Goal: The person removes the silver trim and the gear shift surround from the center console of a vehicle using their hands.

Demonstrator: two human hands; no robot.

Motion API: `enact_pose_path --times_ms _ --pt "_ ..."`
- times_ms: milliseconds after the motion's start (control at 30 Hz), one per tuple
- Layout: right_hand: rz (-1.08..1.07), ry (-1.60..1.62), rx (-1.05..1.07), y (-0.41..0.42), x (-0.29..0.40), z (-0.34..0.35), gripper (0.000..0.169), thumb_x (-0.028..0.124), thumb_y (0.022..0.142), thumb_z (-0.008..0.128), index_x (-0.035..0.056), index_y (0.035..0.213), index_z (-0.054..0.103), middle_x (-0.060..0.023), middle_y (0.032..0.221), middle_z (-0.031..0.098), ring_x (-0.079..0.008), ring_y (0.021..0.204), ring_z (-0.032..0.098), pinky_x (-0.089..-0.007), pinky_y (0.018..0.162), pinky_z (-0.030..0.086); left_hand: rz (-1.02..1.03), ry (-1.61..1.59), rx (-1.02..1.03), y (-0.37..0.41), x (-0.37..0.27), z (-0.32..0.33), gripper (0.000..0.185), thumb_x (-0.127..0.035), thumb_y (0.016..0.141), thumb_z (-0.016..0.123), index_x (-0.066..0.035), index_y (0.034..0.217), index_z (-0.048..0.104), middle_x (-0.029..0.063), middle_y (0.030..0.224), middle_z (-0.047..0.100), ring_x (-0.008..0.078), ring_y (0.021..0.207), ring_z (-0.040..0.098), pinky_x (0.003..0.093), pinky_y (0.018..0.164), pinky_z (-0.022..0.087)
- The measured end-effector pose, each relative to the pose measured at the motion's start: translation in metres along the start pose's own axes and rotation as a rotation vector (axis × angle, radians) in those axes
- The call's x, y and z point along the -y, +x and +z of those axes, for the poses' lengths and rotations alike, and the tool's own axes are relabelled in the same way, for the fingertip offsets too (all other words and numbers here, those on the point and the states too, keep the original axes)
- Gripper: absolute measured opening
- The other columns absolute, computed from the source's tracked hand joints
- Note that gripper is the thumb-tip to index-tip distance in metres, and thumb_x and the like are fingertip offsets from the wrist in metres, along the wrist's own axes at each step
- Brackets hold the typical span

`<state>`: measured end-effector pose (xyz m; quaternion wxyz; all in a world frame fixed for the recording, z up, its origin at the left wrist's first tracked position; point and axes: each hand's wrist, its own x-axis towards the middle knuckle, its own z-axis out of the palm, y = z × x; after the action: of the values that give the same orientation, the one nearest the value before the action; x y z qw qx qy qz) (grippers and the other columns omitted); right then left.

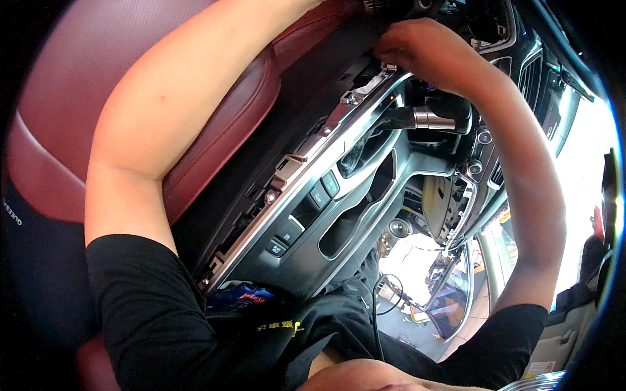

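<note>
My left arm crosses the dark red leather seat (54, 93), but its hand lies beyond the top edge, out of view. At the front end of the car's centre console (264, 264), my right hand (415, 44) has its fingers curled downward beside a metal bracket end (389, 68). The fingertips are in shadow, so whether they grip anything is hidden. A gear lever (435, 118) with a black knob and silver collar stands just below my right wrist. Along the console's seat side, a bare mounting rail (291, 163) shows clips and screws.
The console carries push buttons (318, 196) and a cup holder (337, 237). Dashboard knobs (474, 167) sit close to my right forearm. Beyond are an opened door with an exposed speaker (398, 228) and a black cable (375, 313). A blue packet (234, 296) lies by my torso.
</note>
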<state>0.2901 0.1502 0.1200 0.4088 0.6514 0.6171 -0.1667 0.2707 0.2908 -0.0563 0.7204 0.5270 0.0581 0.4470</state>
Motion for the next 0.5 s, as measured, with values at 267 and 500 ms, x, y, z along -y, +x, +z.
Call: enact_pose_path --times_ms 267,500 --pt "0.064 -0.262 0.263 0.02 0.005 -0.007 0.024 -0.003 0.096 0.062 0.0082 0.109 0.078 -0.0132 0.104 0.076 -0.0301 0.101 0.073 -0.0399 0.091 0.057 -0.035 0.53 0.075 -0.017 -0.019 -0.013 0.028 -0.014 0.093 0.058 -0.002 0.113 0.074 0.0238 0.114 0.072 0.0396 0.112 0.067 0.0447 0.099 0.053" --pt "0.075 -0.393 0.236 0.044 -0.011 -0.019 0.014 0.011 0.084 0.068 0.0113 0.094 0.078 -0.0156 0.098 0.076 -0.0373 0.095 0.074 -0.0492 0.077 0.06 -0.047 0.733 0.56 -0.028 -0.026 -0.011 0.034 -0.018 0.089 0.06 -0.007 0.118 0.073 0.0219 0.116 0.072 0.0392 0.112 0.068 0.0462 0.095 0.054"
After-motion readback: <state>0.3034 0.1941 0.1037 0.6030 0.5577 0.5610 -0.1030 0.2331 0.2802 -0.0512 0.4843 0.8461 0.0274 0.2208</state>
